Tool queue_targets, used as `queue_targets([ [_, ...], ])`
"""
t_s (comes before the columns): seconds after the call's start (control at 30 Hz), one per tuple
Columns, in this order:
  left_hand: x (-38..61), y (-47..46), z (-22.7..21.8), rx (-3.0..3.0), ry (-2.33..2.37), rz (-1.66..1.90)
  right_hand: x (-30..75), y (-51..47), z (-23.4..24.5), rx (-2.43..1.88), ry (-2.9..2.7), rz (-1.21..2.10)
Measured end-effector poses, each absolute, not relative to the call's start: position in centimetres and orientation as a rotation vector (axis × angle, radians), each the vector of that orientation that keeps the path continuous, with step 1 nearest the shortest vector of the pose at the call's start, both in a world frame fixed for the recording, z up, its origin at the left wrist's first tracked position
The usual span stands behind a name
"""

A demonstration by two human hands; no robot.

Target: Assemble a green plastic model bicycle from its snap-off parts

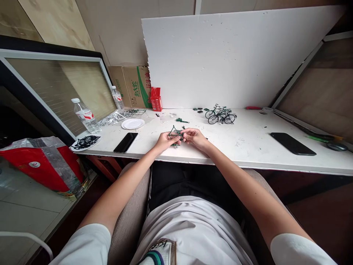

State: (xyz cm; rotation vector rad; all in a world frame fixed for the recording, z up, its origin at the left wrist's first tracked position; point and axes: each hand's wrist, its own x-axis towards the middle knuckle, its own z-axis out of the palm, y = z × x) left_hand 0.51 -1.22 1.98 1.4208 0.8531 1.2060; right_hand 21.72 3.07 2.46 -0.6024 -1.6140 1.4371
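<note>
My left hand (164, 140) and my right hand (194, 137) meet over the front of the white table (248, 141). Both pinch a small dark green model bicycle frame (175, 133) between the fingertips. The frame is held just above the tabletop, and its lower part is hidden by my fingers. Further back stand finished green model bicycles (220, 115). A few loose green parts (182, 120) lie between them and my hands.
A black phone (125, 142) lies left of my hands, another phone (292, 143) at the right. White paper plates (132, 123), a plate of dark parts (86, 141), two water bottles (86, 116), a red carton (156, 99), a cardboard box (134, 86) and a white foam board (234, 55) surround the work area.
</note>
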Motion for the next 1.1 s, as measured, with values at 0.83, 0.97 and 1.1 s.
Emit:
queue_targets([
  [0.83, 0.52, -1.37, 2.03, 1.419, 0.876, 1.154, 21.6, 2.65, 2.71, -0.606, -1.672, 1.375],
  [0.97, 0.38, -1.61, 2.26, 1.396, 0.868, 1.176, 21.68, 2.94, 2.39, -0.582, -1.647, 1.403],
  [1.1, 0.3, -1.76, 2.44, 1.411, 0.867, 1.198, 21.72, 2.89, 2.32, -0.565, -1.643, 1.433],
])
